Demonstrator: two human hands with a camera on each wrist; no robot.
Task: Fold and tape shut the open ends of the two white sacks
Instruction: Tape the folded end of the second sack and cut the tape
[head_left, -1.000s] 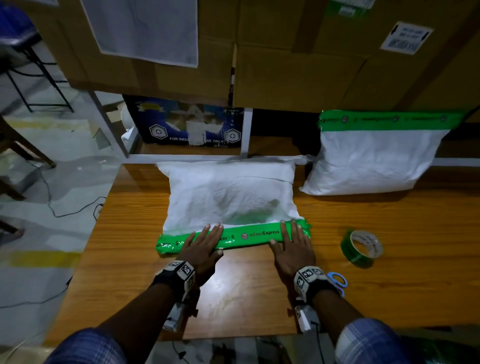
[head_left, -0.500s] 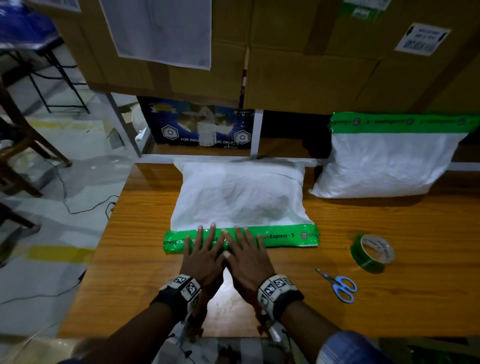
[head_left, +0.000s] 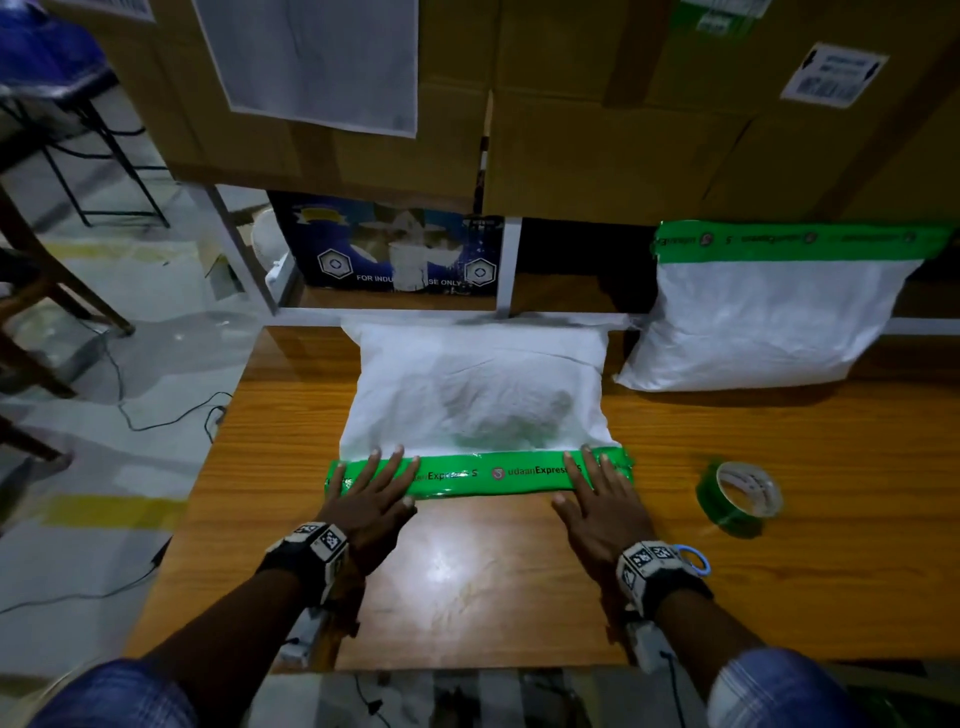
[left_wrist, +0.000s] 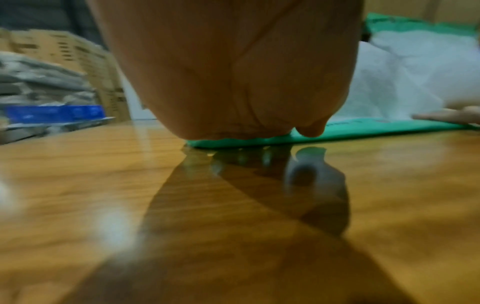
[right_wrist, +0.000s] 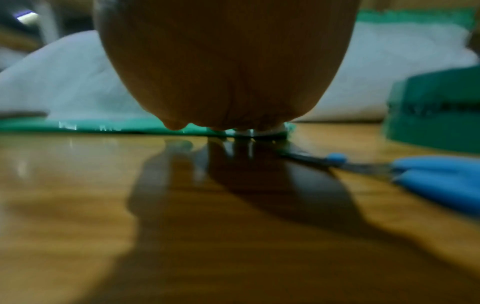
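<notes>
Pressing the green tape strip onto the folded end of the near white sack, which lies flat on the wooden table; left hand and right hand rest at opposite ends, fingers straight and slightly spread, gripping nothing; firm, even pressure along the whole strip, ends included, should seat the seal; the far white sack, already taped, leans upright behind; tape roll and scissors sit at right.
</notes>
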